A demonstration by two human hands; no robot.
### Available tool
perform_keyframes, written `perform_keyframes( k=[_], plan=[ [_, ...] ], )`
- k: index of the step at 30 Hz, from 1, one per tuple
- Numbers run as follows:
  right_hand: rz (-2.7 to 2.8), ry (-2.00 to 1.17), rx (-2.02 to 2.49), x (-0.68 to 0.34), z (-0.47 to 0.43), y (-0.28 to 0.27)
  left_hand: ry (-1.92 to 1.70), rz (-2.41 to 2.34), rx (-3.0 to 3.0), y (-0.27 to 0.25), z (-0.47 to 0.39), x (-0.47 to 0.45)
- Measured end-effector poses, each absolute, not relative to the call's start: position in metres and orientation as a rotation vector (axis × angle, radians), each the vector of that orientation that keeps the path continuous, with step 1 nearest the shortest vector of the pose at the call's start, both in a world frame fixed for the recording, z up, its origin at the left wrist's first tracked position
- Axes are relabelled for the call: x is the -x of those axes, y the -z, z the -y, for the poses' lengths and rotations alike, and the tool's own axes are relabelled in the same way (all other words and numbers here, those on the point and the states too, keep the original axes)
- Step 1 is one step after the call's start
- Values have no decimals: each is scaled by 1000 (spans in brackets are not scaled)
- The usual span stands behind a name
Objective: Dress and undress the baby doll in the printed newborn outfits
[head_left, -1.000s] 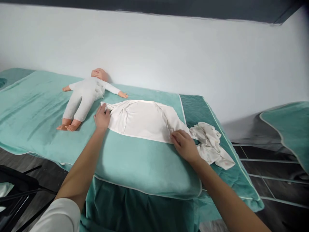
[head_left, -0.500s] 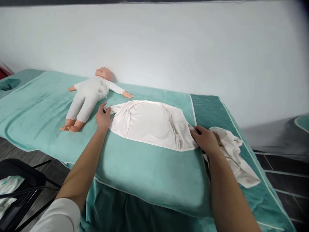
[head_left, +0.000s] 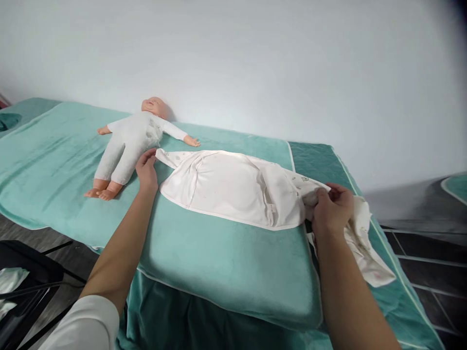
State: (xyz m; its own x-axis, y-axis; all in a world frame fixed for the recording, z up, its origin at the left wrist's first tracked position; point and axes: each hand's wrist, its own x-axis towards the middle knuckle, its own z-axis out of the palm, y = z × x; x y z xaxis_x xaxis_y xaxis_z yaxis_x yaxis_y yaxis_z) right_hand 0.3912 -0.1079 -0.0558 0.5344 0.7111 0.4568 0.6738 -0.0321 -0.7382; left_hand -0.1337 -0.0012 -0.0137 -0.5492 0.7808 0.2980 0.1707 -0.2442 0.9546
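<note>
A white baby garment point(head_left: 226, 187) lies spread flat on the teal padded table point(head_left: 219, 257). My left hand point(head_left: 146, 169) presses on the garment's left end, close to the doll's legs. My right hand point(head_left: 331, 210) grips the garment's right end, where the cloth bunches and is lifted a little. A baby doll point(head_left: 129, 141) in a pale suit lies on its back at the far left, arms spread, head toward the wall.
A patterned white cloth point(head_left: 365, 243) hangs crumpled over the table's right edge, by my right hand. A white wall runs behind the table. A black chair frame point(head_left: 29, 287) stands on the dark floor at lower left. Another teal table corner point(head_left: 456, 182) shows at far right.
My right hand slid rightward along the garment and took hold of its right end. My left hand moved up to the garment's left corner. The garment is stretched out longer.
</note>
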Motion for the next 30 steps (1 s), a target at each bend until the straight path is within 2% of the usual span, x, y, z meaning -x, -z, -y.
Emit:
perform_keyframes(
  k=[3, 7, 11, 16, 22, 25, 30],
  plan=[
    [973, 102, 1763, -382, 111, 50, -1848, -1719, -1142, 14, 2, 130],
    [1280, 248, 1797, -367, 116, 45, -1679, -1933, -1356, 20, 3, 132],
    [1493, 157, 1928, -362, 114, 49, -1583, -2048, -1525, 21, 6, 135],
    [1425, 105, 1957, -362, 114, 46, -1532, -2017, -1791, 15, 14, 126],
    [1453, 315, 1641, -342, 134, 25, -867, -1995, -2180, 12, 25, 106],
    [1594, 238, 1585, -314, 143, 14, -705, -2089, -2154, 13, 32, 103],
    [1863, -162, 1496, -245, 133, 4, -722, -2184, -2057, 15, 41, 104]
  ],
)
